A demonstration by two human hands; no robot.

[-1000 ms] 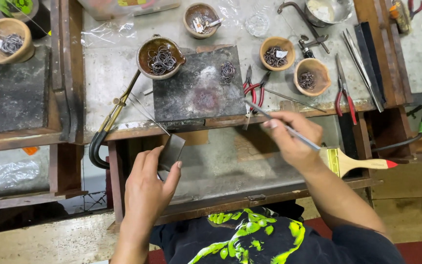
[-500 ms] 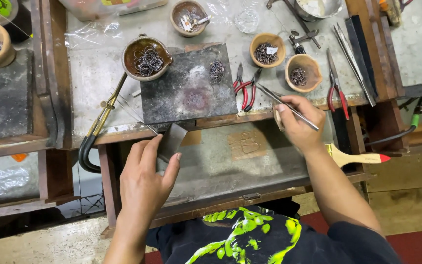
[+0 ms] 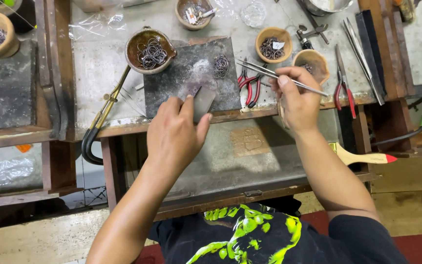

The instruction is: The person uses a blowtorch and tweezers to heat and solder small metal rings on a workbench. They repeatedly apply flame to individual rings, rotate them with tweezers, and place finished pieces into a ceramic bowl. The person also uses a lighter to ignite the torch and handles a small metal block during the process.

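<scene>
Raised onto the dark slab (image 3: 191, 73), a small, stiff, light grey plate (image 3: 202, 101) is pinched edgewise by the left hand (image 3: 174, 134), while slim tweezers (image 3: 279, 77) are gripped mid-shaft by the right hand (image 3: 296, 100).

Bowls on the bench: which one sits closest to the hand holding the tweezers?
The small wooden bowl right behind the right hand, partly hidden by its fingers. The ring-filled bowl beside it and the dark bowl further left stand clear of the hand.

A small metalworking or jewellery workshop; the worn grey metal-topped surface (image 3: 98, 63) carries round wooden bowls of wire rings (image 3: 148, 49), a scorched dark soldering slab (image 3: 181, 73), red-handled pliers (image 3: 342, 90), long steel tweezers (image 3: 362, 39) and a brass-necked torch with black hoses (image 3: 101, 117).
</scene>
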